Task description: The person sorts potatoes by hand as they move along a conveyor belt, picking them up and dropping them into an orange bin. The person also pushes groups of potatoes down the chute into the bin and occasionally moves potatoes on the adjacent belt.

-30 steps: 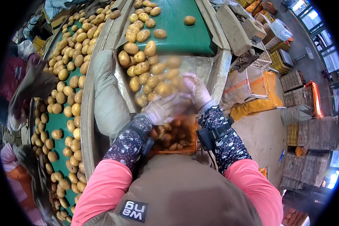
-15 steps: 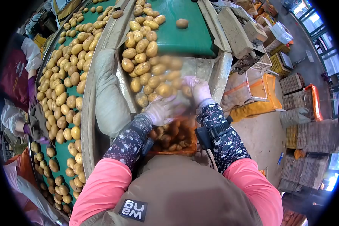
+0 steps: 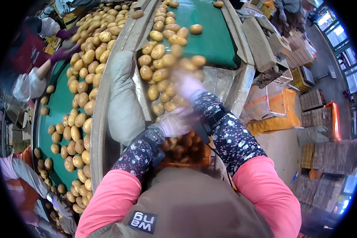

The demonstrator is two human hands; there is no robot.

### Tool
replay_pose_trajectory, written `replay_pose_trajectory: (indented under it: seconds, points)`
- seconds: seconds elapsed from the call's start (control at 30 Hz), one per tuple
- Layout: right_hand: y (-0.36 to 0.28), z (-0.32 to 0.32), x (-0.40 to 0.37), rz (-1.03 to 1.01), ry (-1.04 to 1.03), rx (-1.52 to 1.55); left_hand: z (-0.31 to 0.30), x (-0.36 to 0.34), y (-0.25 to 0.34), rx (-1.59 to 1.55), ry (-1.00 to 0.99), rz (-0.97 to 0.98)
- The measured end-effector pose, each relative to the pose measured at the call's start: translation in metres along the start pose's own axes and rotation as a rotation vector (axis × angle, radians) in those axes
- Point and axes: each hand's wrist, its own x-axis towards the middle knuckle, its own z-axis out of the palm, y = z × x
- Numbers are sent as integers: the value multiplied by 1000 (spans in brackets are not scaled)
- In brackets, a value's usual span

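My left hand (image 3: 179,121), in a pale glove, lies at the lower end of the metal chute (image 3: 222,81), touching the lowest potatoes; motion blurs its fingers. Farther up, my right hand (image 3: 187,82), gloved too and strongly blurred, is at the right side of the potato heap (image 3: 159,75). Whether it grips a potato cannot be made out. The heap runs from the chute up onto a green belt (image 3: 204,39). Below my hands an orange-rimmed container (image 3: 186,163) holds dark-looking potatoes.
A padded grey cloth roll (image 3: 125,103) lies along the chute's left side. Left of it, a wider green belt (image 3: 61,93) carries many potatoes, with co-workers' gloved hands over it. Stacked crates (image 3: 329,152) and an orange sack (image 3: 273,123) stand at right.
My right hand has moved left and up over the potatoes. My left hand has shifted slightly down and right. Co-workers' arms at the left have moved, and potatoes on both belts have shifted.
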Motion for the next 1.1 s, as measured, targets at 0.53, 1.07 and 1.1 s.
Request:
replay_pose_trajectory:
  seconds: [0.53, 1.07, 1.1]
  points:
    - [7, -39, 18, 256, -492, -134, -26, 8, 0, -147, 119, -310]
    - [52, -398, -16, -324, 1170, -29, -5, 8, -17, -141, 272, -260]
    - [72, -436, -16, -186, 1139, -304, 1, 7, -20, -143, 266, -267]
